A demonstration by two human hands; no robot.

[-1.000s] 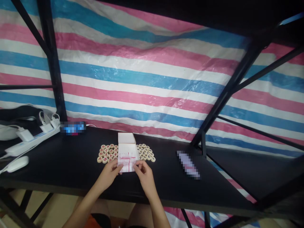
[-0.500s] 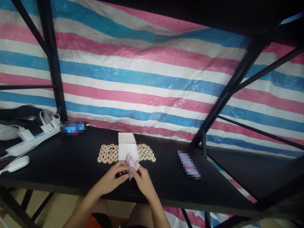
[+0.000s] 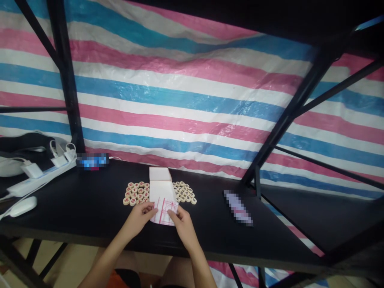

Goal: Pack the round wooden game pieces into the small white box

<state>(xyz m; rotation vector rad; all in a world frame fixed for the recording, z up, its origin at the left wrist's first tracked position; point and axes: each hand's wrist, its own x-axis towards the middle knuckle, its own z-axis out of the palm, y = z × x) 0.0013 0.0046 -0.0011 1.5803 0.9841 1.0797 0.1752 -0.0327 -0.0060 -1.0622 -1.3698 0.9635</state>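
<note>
Red-lined paper sheet (image 3: pixel 164 211) sits lower centre of frame, on the black table (image 3: pixel 90 208), just below the white box (image 3: pixel 161 186). Left hand (image 3: pixel 138 219) pinches its left edge, right hand (image 3: pixel 183 226) pinches the right edge; fingers of both are closed on the sheet.

Diff vs half a second ago: the sheet was bunched and tilted up between the hands, now it's opened wider and lies flatter, with more of the red grid showing. Hands have spread slightly apart.

Unchanged: round wooden pieces in two clusters, left cluster (image 3: pixel 135 193) and right cluster (image 3: pixel 183 192), flanking the box. Power strip (image 3: pixel 36 180) and white mouse (image 3: pixel 23 206) at the left edge, same spots.
</note>
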